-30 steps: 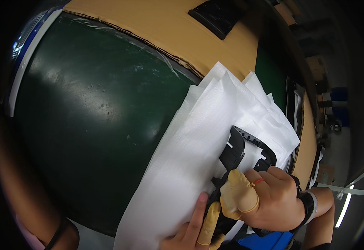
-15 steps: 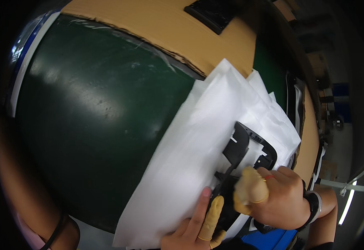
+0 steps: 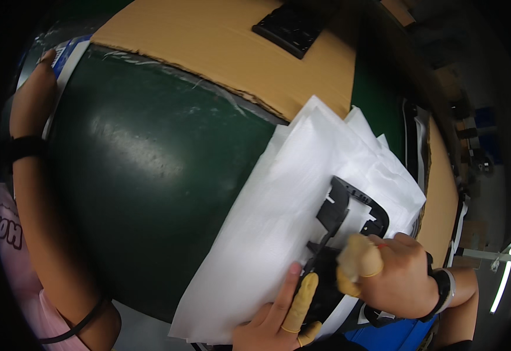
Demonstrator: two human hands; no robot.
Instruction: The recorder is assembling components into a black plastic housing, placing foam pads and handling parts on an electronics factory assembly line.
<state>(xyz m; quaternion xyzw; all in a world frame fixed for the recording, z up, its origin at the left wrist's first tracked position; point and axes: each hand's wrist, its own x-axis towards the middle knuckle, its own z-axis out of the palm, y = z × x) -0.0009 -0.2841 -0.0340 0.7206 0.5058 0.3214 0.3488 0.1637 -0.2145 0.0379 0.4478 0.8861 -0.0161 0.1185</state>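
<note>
A black plastic frame-like part [image 3: 338,207] lies on folded white foam sheets [image 3: 255,216] at the lower right. My left hand [image 3: 276,320] lies at the part's near left edge, fingers stretched out; yellow finger cots cover its thumb and one finger. My right hand [image 3: 393,274] is closed above the part's right side, with yellow cots on its pinched fingertips. Those fingertips are blurred, and anything small between them cannot be made out. My right hand and its wrist hide some of the part's near end.
A co-worker's arm [image 3: 50,234] reaches along the left edge of the green table surface [image 3: 144,146]. Brown cardboard [image 3: 208,41] covers the far side, with a black flat part [image 3: 287,29] on it. Something blue [image 3: 384,336] shows below my right wrist.
The co-worker's arm has reached forward, and its hand now shows at the far left. My right hand has shifted slightly over the part; my left hand stays at its edge.
</note>
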